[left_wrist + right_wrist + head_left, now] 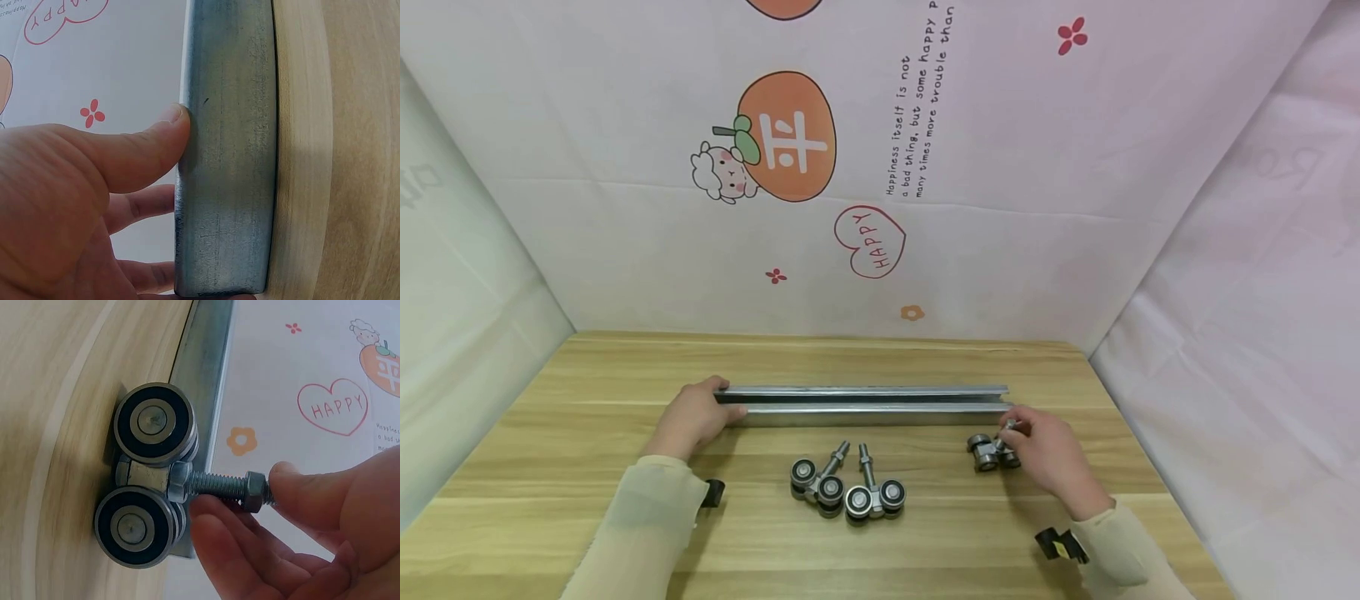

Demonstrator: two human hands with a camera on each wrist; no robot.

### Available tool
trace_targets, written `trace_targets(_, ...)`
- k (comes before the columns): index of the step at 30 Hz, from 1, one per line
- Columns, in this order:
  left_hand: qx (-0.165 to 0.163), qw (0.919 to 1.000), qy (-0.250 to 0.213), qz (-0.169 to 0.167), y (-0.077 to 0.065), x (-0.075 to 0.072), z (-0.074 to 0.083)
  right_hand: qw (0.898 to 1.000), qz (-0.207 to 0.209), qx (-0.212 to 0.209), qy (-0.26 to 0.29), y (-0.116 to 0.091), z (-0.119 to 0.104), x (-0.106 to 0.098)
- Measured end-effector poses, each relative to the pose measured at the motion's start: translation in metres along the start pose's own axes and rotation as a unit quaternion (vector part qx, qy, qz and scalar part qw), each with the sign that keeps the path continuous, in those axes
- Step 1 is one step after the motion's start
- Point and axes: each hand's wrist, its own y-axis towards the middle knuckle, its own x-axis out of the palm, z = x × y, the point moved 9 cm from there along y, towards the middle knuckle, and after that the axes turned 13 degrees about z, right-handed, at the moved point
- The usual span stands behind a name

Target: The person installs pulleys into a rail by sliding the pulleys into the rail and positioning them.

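A metal C-shaped rail (880, 416) lies lengthwise across the table, its slot facing up. My left hand (694, 415) grips its left end, thumb on the near edge and fingers on the far side. In the left wrist view, the thumb presses the edge of the rail (231, 156). Near the rail's right end, my right hand (1048, 450) pinches the threaded bolt of a roller trolley (985, 454). In the right wrist view this roller trolley (150, 475) has black-and-silver wheels, and a nut sits on the bolt near the thumb.
Two more roller trolleys, a left one (817, 485) and a right one (874, 497), rest in front of the rail with their bolts pointing away. A printed white cloth (1000, 250) hangs behind the wooden table (775, 558), with more cloth at both sides.
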Motion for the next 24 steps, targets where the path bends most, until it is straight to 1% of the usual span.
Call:
trace_targets(7, -0.003, 1.0000, 0.000, 0.000, 0.001, 0.001, -0.001, 1.000, 0.007, 0.005, -0.013, 0.003, 0.014, -0.006)
trace_targets(14, -0.005, 1.0000, -0.001, -0.001, 0.001, 0.000, -0.001, 0.999, 0.020, 0.010, -0.023, 0.007, 0.031, -0.016)
trace_targets(19, -0.004, 1.0000, 0.000, 0.002, 0.001, 0.000, -0.001, 0.999, 0.019, 0.027, -0.022, 0.011, 0.047, -0.023)
trace_targets(24, -0.006, 1.0000, -0.002, 0.000, 0.000, 0.000, 0.000, 0.999, 0.031, 0.032, -0.029, 0.015, 0.066, -0.030)
